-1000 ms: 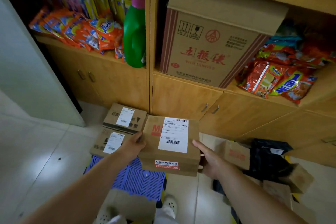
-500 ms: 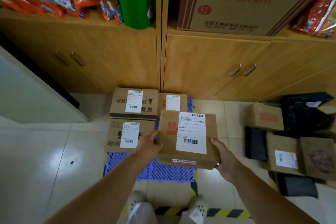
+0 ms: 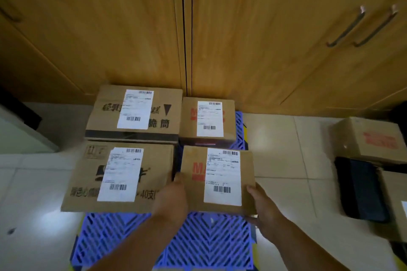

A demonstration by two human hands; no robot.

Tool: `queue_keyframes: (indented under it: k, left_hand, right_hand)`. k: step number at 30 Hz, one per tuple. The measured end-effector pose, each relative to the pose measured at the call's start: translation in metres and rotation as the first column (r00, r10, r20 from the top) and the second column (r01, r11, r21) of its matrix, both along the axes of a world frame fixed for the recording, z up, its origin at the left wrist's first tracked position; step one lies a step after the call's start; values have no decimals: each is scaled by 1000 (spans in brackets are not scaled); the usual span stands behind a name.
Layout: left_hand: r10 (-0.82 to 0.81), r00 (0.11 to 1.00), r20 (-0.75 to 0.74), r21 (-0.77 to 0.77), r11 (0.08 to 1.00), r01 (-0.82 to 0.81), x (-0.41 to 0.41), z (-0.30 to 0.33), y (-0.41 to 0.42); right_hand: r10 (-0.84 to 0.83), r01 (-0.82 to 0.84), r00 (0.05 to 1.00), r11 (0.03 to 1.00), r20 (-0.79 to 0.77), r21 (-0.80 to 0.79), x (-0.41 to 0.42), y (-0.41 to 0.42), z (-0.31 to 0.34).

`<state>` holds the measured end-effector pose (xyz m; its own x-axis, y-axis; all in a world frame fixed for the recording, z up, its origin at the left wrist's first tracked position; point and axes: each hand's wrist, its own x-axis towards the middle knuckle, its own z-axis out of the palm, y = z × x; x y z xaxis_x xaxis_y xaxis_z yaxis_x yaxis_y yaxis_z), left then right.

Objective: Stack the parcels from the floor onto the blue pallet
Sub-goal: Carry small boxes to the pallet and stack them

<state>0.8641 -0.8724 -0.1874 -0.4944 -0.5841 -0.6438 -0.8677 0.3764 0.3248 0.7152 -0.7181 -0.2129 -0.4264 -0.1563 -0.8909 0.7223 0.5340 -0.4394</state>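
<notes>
Both hands' curled fingers (image 3: 253, 189) grip the parcel (image 3: 218, 180) by its sides over the blue pallet (image 3: 209, 242).

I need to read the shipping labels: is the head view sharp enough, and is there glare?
Head view: motion-blurred, so the label text on the held box is unreadable, only barcodes show; glare patches on the floor tiles; wide-angle bending at the cabinet doors.

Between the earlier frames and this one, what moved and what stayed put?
The held parcel came down and forward into the pallet's near right spot, beside the near left parcel. The left hand and right hand still grip its sides. The three parcels already on the blue pallet and the pile on the floor stayed put.
</notes>
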Motion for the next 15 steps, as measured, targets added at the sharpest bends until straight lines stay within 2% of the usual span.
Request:
queue_keyframes:
  k: [4,7,12,15]
  left_hand:
    - [-201,980,8,-152,968,199,-6,-51,3]
    - [-278,960,25,-230,933,276,-9,-74,0]
    - [-407,905,127,-285,859,426,-13,-83,-2]
    - [-473,859,194,-321,797,511,-11,-84,-3]
  right_hand:
    - [-2,-1,1000,997,-29,-75,-6,-11,-64]
    - [42,-53,996,990,-84,-131,-12,-18,-95]
    - [106,-135,968,984,-228,-113,-9,-17,-126]
    - [160,-193,955,975,-251,-109,-10,-15,-133]
